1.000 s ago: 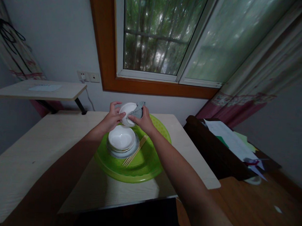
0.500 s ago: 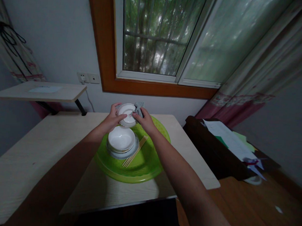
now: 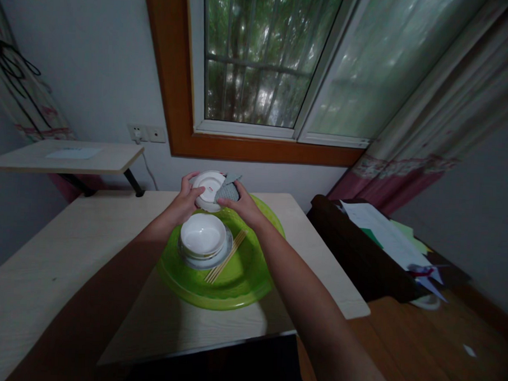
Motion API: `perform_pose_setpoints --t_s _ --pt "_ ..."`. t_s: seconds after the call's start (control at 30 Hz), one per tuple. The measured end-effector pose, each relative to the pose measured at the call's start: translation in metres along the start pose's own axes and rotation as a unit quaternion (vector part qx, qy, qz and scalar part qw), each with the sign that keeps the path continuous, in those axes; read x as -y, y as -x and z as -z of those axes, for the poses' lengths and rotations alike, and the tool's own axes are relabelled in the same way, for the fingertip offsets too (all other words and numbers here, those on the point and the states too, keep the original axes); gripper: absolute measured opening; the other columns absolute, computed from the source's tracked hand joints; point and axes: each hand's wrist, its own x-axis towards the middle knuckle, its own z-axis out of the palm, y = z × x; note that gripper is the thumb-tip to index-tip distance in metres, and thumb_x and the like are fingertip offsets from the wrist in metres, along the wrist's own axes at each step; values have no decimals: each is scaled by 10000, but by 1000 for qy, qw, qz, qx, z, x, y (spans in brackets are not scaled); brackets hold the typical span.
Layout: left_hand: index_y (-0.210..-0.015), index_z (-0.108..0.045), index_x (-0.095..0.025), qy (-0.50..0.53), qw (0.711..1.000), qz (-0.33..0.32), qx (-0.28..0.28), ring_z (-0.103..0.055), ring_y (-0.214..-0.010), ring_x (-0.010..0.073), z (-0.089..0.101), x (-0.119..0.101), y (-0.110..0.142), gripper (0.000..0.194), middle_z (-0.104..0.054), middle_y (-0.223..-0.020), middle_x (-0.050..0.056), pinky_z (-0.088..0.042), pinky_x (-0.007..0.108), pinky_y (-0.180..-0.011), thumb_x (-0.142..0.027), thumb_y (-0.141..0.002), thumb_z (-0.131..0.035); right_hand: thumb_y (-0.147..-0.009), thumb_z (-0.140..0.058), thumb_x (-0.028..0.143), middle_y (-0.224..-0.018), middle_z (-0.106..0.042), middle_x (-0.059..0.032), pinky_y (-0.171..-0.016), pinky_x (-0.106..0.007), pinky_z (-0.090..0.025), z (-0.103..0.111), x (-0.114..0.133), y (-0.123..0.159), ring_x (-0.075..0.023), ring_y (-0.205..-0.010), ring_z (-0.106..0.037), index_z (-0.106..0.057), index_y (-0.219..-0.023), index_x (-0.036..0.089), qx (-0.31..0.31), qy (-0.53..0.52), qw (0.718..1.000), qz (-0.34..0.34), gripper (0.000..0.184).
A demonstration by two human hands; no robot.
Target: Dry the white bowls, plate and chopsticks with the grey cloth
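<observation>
Head view: pale table [image 3: 220, 326] nearest, green tray [image 3: 241, 282] on it. Chopsticks [image 3: 226, 258] lie in the tray just beside a plate [image 3: 228, 248]; upright white bowl [image 3: 202, 234] tops the stack on that plate. Those pieces are already set in the tray; whether they've been wiped, can't tell. Farther up, left hand [image 3: 183, 203] grips a white dish [image 3: 209, 192] by its side, narrow hold; right hand [image 3: 247, 208] pinches a grey cloth [image 3: 227, 191] against it. Wiping looks underway — dish isn't set down. It's tilted above the tray's far part, underside out, glossy, foot ring and small red mark visible. Wall sockets [image 3: 147, 133] and window [image 3: 253, 72] behind.
</observation>
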Motion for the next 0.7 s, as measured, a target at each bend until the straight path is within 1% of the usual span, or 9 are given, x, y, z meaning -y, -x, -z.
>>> perform_pose_setpoints --t_s 0.13,0.27,0.37,0.43,0.53,0.63,0.7 --pt "-1367 -348 -327 15 999 26 19 -618 -1083 247 -2 -2 2 663 -506 -1409 101 -578 349 -754 -297 -806 -700 -715 -839 528 -1360 -649 -80 -1120 -478 -452 0 -1 -2 -286 -1232 -607 -585 -1380 240 -17 -14 1000 -12 767" --pt "-1369 -378 -308 16 999 31 37 -610 -1129 244 -2 -2 5 732 -501 -1430 105 -575 348 -818 -285 -763 -787 -775 -769 566 -1252 -706 -67 -1067 -441 -489 1 -9 -5 -258 -1133 -647 -661 -1264 222 -27 -53 998 -15 608" --pt "-1351 -420 -297 20 999 20 41 -603 -1148 233 -2 -2 5 706 -520 -1417 99 -564 342 -865 -308 -760 -806 -773 -743 600 -1156 -736 -46 -959 -401 -548 3 -14 -6 -237 -1032 -666 -688 -1182 216 -38 -92 994 -34 564" --pt "-1341 -437 -291 25 999 14 42 -604 -1145 224 -2 -2 5 682 -538 -1400 94 -557 341 -886 -328 -767 -803 -756 -750 607 -1131 -742 -41 -908 -386 -568 4 -14 -7 -231 -997 -671 -689 -1153 217 -37 -121 991 -47 560" --pt "-1350 -441 -288 31 998 3 54 -607 -1142 214 -1 -1 5 657 -542 -1402 92 -549 346 -907 -352 -792 -783 -721 -802 563 -1170 -734 -45 -960 -399 -556 4 -8 -5 -235 -1034 -675 -678 -1175 226 -12 -150 988 -43 579" --pt "-1376 -429 -289 16 998 2 60 -616 -1123 212 1 1 4 671 -537 -1411 99 -551 353 -899 -366 -804 -771 -648 -878 497 -1245 -709 -49 -1037 -424 -526 2 -2 -4 -250 -1116 -660 -645 -1246 240 9 -137 990 -30 691" --pt "-1393 -418 -287 -2 998 3 57 -620 -1112 212 3 3 4 697 -535 -1413 103 -552 351 -890 -367 -800 -775 -614 -903 487 -1272 -694 -51 -1044 -430 -526 1 -1 -2 -254 -1139 -651 -617 -1285 244 8 -106 994 -27 769"
